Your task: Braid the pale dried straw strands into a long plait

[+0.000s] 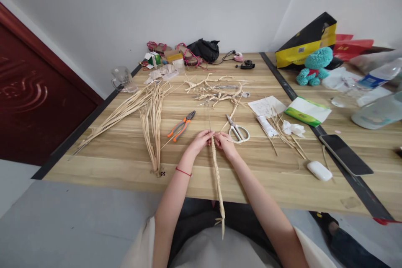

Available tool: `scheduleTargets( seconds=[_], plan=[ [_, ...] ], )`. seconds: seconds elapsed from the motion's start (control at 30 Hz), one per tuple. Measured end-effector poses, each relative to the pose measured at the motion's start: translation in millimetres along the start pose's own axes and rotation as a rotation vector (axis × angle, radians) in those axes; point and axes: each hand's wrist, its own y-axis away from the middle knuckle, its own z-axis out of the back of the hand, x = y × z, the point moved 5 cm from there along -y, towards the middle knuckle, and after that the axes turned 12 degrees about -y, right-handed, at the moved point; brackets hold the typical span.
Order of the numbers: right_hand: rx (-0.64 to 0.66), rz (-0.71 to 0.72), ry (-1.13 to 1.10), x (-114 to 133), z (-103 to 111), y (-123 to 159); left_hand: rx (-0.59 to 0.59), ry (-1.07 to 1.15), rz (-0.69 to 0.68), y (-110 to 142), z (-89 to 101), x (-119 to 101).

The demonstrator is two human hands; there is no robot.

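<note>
A long plaited straw strip (217, 176) runs from the table's near edge toward my lap. My left hand (200, 140) and my right hand (223, 141) both pinch its far end, fingers closed on the strands. Thin loose strands rise from between my hands toward the table's middle. White-handled scissors (238, 131) lie just right of my right hand. Orange-handled pliers (182, 125) lie just left of my left hand.
Bundles of dry straw (150, 113) fan out at the left. Woven straw pieces (216, 90) lie in the middle. A phone (345, 154), a white earbud case (319, 170), a teal plush toy (315, 66), plastic bottles (378, 111) and a glass jug (123, 78) stand around.
</note>
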Motion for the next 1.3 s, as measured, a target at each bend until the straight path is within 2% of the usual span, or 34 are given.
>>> scheduleTargets(
  seconds=[0.27,0.47,0.77,1.0,1.13,1.3],
  plan=[
    [-0.003,0.097,0.064,10,1,1,-0.009,-0.099,-0.019,0,2.6,-1],
    [-0.038,0.105,0.084,13,0,5,0.011,-0.129,-0.038,3,1.0,-6],
    [-0.041,0.087,0.065,10,1,4,-0.027,-0.079,-0.067,1,2.5,-4],
    [0.05,0.106,0.031,7,-4,4,-0.061,0.082,-0.027,-2,5.0,-2],
    [0.057,0.069,-0.038,8,-8,6,-0.053,0.182,-0.026,-1,5.3,-5],
    [0.054,-0.029,-0.123,6,-10,6,0.001,0.149,-0.061,-1,4.3,-4]
  ],
)
